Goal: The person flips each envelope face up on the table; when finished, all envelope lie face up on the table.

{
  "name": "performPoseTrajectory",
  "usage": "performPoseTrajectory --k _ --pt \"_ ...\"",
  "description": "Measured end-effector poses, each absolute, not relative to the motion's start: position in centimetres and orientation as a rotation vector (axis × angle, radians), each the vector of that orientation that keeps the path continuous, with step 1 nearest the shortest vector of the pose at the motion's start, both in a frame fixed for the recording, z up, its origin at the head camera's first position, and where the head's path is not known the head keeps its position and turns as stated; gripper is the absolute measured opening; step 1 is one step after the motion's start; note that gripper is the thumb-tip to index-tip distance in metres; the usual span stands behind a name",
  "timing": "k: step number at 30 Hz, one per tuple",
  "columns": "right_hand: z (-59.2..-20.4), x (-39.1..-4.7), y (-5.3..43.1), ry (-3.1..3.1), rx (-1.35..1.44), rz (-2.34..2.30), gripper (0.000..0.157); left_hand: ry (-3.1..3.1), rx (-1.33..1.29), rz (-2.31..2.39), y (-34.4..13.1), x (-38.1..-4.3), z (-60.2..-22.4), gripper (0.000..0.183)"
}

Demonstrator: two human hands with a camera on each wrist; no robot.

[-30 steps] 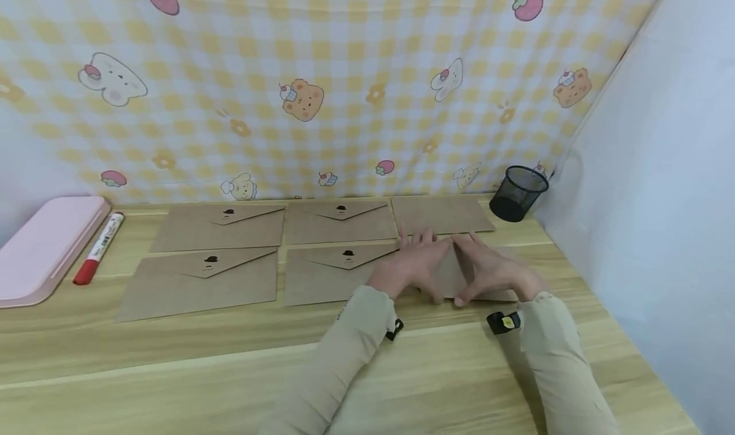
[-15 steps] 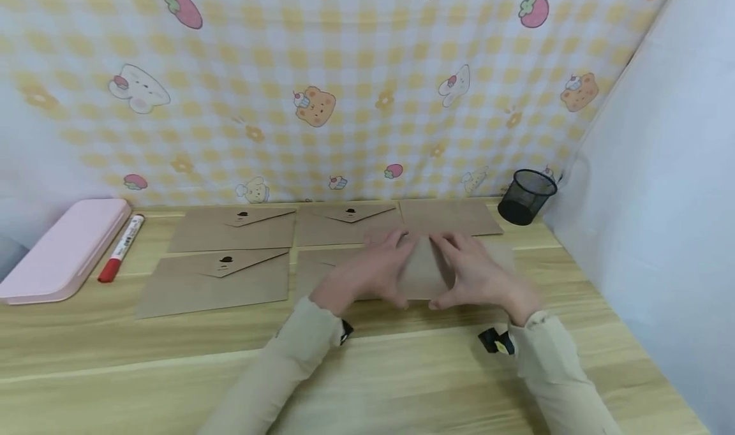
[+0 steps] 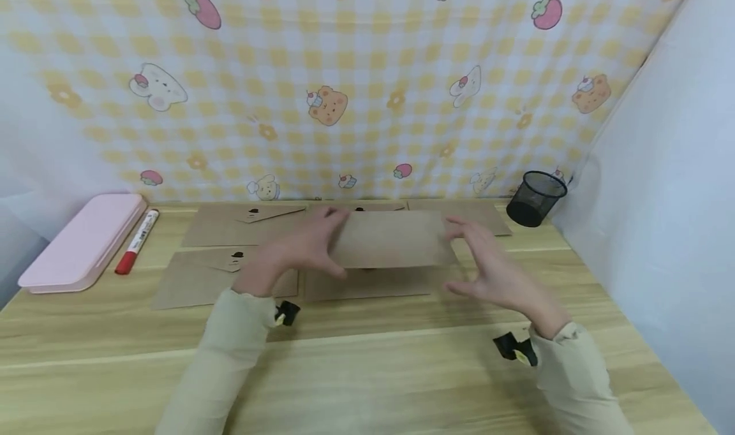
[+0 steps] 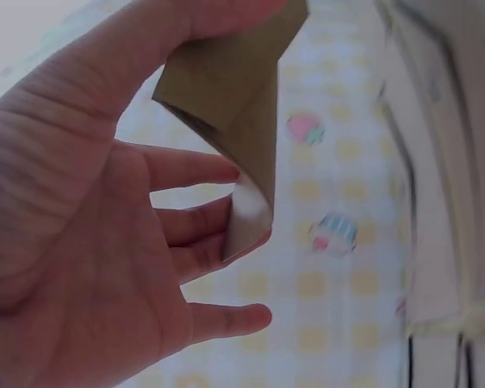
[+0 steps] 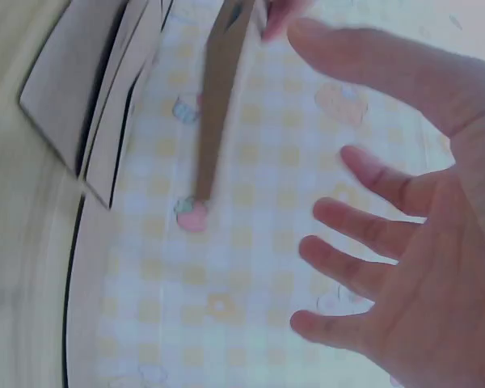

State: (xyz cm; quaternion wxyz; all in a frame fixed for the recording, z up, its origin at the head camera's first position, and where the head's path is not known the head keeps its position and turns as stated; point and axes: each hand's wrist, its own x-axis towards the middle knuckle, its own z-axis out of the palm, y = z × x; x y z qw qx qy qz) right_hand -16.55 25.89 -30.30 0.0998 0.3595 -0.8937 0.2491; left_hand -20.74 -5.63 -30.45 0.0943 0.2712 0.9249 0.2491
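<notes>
My left hand [image 3: 293, 250] grips a brown kraft paper envelope [image 3: 396, 238] by its left end, between thumb and fingers. The envelope hangs above the table, its plain side showing in the head view. The left wrist view shows this envelope [image 4: 226, 89] end-on, slightly curved, with the thumb over it and the lower fingers spread. My right hand [image 3: 496, 272] is just off the envelope's right end, thumb and fingers apart. In the right wrist view a gap separates the right hand [image 5: 436, 259] from the envelope [image 5: 218, 105]. Beneath lies a lower-row envelope [image 3: 367, 287], partly covered.
More envelopes lie in two rows: an upper left one [image 3: 218, 234], a lower left one [image 3: 184, 285] and a plain upper right one [image 3: 488, 218]. A pink case [image 3: 86, 240] and a red-capped marker [image 3: 138, 240] lie left. A black mesh pen cup [image 3: 531, 202] stands back right.
The envelope at the lower right has been lifted off the table and moved left over the middle ones. My left hand moved left with it; the right hand has let go. The head view shifted slightly.
</notes>
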Motion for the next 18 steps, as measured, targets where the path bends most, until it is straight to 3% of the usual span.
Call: performPoseTrajectory --k 6,13,18 --pt "-30.0 -16.9 27.0 -2.648 1.022 0.66 0.037 2.793 0.755 0.786 -8.9 -20.9 -28.9 0.107" --pt "-30.5 -17.0 26.0 -2.675 1.179 0.509 0.044 2.708 0.879 0.825 -10.1 -20.5 -28.0 0.103" --pt "-30.9 -17.1 25.1 -2.513 1.259 0.532 0.023 2.594 0.934 0.87 -9.8 -20.0 -27.8 0.105"
